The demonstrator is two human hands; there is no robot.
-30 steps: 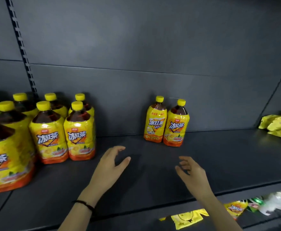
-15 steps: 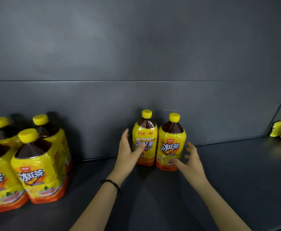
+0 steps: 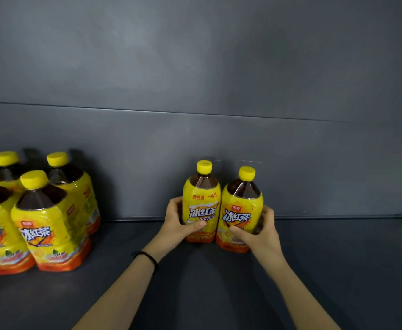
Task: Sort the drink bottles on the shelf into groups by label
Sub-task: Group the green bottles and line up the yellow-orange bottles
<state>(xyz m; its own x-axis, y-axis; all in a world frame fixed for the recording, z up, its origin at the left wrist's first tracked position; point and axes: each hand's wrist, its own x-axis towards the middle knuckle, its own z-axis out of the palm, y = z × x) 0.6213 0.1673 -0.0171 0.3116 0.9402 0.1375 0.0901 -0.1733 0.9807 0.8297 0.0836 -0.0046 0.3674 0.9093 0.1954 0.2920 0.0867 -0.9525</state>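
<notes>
On the dark shelf (image 3: 195, 294), the left hand (image 3: 178, 225) curls round the left bottle (image 3: 201, 206) and the right hand (image 3: 259, 232) round the right bottle (image 3: 241, 213). The 2 stand upright, caps up, side by side at the back panel (image 3: 219, 151), well apart from the bottle cluster (image 3: 49, 225) at left.

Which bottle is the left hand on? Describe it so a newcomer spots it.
On the dark shelf, right of the bottle cluster, two bottles stand alone. It is the left one, gripped by the left hand. A row of red characters tops its logo; its neighbour shows only a small red badge.
</notes>
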